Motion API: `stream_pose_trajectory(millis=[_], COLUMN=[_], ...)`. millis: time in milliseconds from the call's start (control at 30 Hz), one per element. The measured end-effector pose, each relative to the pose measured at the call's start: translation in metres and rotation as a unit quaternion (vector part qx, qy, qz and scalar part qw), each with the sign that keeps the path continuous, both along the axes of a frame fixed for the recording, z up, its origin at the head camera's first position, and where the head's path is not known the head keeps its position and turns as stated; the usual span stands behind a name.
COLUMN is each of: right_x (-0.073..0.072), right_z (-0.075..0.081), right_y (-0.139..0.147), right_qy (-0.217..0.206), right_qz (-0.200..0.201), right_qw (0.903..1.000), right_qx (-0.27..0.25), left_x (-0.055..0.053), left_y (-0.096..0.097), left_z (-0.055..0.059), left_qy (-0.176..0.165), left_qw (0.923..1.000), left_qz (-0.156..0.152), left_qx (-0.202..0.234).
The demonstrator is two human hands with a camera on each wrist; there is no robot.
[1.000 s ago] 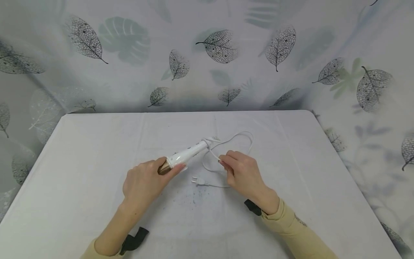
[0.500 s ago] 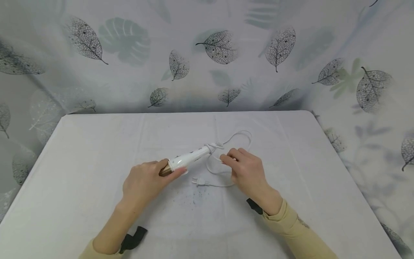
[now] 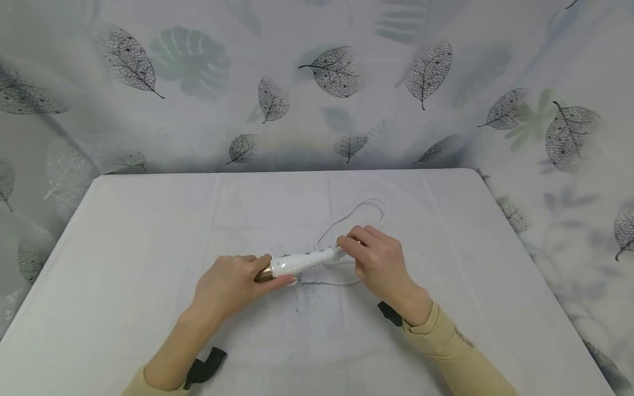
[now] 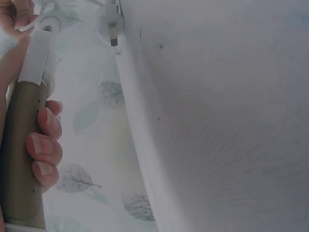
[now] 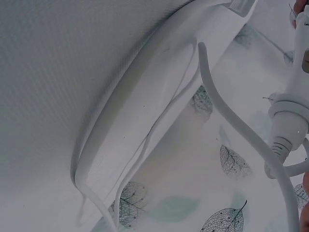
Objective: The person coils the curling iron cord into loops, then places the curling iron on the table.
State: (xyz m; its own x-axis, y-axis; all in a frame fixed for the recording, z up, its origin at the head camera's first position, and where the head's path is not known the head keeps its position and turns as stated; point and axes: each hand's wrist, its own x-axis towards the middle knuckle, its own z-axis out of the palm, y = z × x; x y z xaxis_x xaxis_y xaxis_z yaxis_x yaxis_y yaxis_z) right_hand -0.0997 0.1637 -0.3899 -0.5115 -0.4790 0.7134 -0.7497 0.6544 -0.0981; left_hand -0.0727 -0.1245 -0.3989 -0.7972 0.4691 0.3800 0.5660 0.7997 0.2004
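A hair iron with a white handle (image 3: 302, 263) and a gold-brown barrel (image 4: 21, 145) slants between my hands above the table. My left hand (image 3: 228, 283) grips the barrel, its fingers curled round it in the left wrist view. At the handle's tail, my right hand (image 3: 373, 264) pinches the white power cord (image 3: 346, 216); its fingertips are partly hidden in the head view. Close by in the right wrist view are the tapered handle end (image 5: 287, 125) and a stretch of cord. The two-pin plug (image 4: 113, 34) lies on the table, mostly covered by the iron in the head view.
A white cloth covers the table (image 3: 421, 214). Cord loops lie beyond and beneath my right hand. Leaf-patterned fabric (image 3: 307, 126) hangs behind the table and at both sides. Dark straps (image 3: 206, 366) show at the wrists.
My left hand has moved right and toward me, bringing the hair iron's handle end down to the right hand. The iron now lies flatter and covers most of the plug. The right hand has shifted slightly.
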Motion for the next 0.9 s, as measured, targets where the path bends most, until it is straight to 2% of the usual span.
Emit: stream_pose_trajectory(millis=[100, 200, 400, 567, 733, 900], right_x=[-0.002, -0.002, -0.003, -0.003, -0.004, -0.003], right_z=[0.0, 0.0, 0.002, 0.006, 0.008, 0.01], right_y=[0.0, 0.001, 0.007, 0.01, 0.012, 0.012], right_qy=[0.002, -0.014, -0.084, -0.129, -0.142, -0.159], right_qz=[0.003, 0.015, 0.049, 0.063, 0.076, 0.068], right_qw=[1.0, 0.9996, 0.9945, 0.9888, 0.9848, 0.9823], right_qx=[-0.006, -0.019, -0.038, -0.041, -0.066, -0.072], left_x=[-0.001, -0.002, -0.004, -0.004, -0.006, -0.007], left_y=[-0.001, -0.001, -0.002, -0.002, -0.002, -0.002], left_z=[-0.002, -0.003, -0.004, -0.002, -0.001, 0.0], left_qy=[0.015, 0.029, 0.094, 0.122, 0.14, 0.147], left_qw=[0.9995, 0.9984, 0.9918, 0.9878, 0.9839, 0.982], left_qz=[-0.026, -0.046, -0.086, -0.097, -0.111, -0.119], left_qx=[0.006, 0.012, 0.004, 0.006, 0.01, 0.012])
